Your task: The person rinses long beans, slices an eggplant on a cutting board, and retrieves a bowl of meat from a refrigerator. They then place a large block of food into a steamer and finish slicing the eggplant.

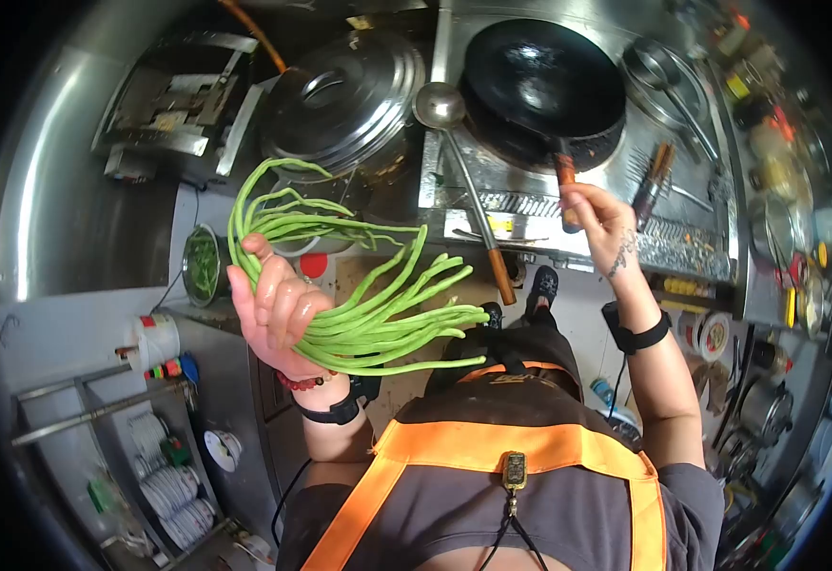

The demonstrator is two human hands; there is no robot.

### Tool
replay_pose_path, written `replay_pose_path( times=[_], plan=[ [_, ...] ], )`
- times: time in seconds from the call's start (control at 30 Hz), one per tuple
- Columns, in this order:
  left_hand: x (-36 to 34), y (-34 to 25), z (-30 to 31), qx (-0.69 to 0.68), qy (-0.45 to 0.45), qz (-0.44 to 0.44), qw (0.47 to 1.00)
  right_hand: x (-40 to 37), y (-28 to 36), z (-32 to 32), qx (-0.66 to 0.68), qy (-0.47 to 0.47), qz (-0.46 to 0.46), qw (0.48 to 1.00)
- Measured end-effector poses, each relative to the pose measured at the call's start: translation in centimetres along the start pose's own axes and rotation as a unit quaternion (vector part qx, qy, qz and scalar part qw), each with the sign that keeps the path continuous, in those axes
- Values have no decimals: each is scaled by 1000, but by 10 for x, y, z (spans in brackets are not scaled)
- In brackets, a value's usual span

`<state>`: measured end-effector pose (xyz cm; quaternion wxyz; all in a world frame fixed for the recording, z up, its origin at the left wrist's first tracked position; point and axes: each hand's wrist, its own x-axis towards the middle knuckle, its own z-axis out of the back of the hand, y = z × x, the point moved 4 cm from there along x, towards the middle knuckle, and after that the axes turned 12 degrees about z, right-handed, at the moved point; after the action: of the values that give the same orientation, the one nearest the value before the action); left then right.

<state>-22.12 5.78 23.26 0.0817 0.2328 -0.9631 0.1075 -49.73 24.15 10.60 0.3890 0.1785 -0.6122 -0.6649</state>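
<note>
My left hand (pixel 285 300) is wrapped around a bunch of long green beans (pixel 387 328), which droop out to the right and curl up over the top. The hand looks wet. On the right, my right hand (pixel 598 217) is closed on the wooden handle (pixel 566 176) of a black wok (pixel 541 81). The wok sits on the stove and its inside looks dark and shiny. Between my hands a long ladle (pixel 440 107) lies over the stove edge, its wooden handle end pointing toward me.
Left of the stove stands a large lidded pot (pixel 340 100). A metal bowl of greens (pixel 204 266) is at the left. A brush (pixel 658 171) and a strainer (pixel 652 67) lie right of the wok. Stacked plates (pixel 173 490) fill a lower-left rack; seasoning containers line the right.
</note>
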Motion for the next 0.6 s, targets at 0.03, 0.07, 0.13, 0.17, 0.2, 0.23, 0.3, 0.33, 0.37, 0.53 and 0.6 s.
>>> replay_pose_path(
  times=[0.03, 0.07, 0.13, 0.17, 0.2, 0.23, 0.3, 0.33, 0.37, 0.53, 0.6],
  plan=[
    [4, 2, 0, -12, 6, 2, 1000, -5, 14, -11, 67, 27, 8, 997],
    [8, 4, 0, -25, 13, 2, 1000, -13, 20, -23, 140, 50, -17, 989],
    [15, 8, -1, -48, 20, -3, 999, -28, 36, -47, 229, 97, -39, 968],
    [16, 8, -1, -58, 24, -1, 998, -35, 44, -56, 246, 122, -40, 961],
    [17, 8, 0, -68, 27, 1, 997, -44, 43, -62, 259, 141, -71, 953],
    [18, 7, 1, -76, 30, 3, 997, -50, 45, -66, 267, 171, -92, 944],
    [19, 7, 2, -88, 37, 9, 995, -58, 40, -76, 272, 191, -150, 931],
    [20, 7, 3, -92, 38, 11, 995, -59, 44, -80, 309, 188, -156, 919],
    [20, 7, 4, -96, 35, 14, 995, -61, 50, -84, 347, 185, -163, 905],
    [21, 1, 16, -103, 11, 19, 994, -71, 37, -99, 411, 182, -182, 874],
    [20, -4, 22, -103, 3, 14, 995, -71, 37, -98, 439, 175, -188, 861]
  ],
)
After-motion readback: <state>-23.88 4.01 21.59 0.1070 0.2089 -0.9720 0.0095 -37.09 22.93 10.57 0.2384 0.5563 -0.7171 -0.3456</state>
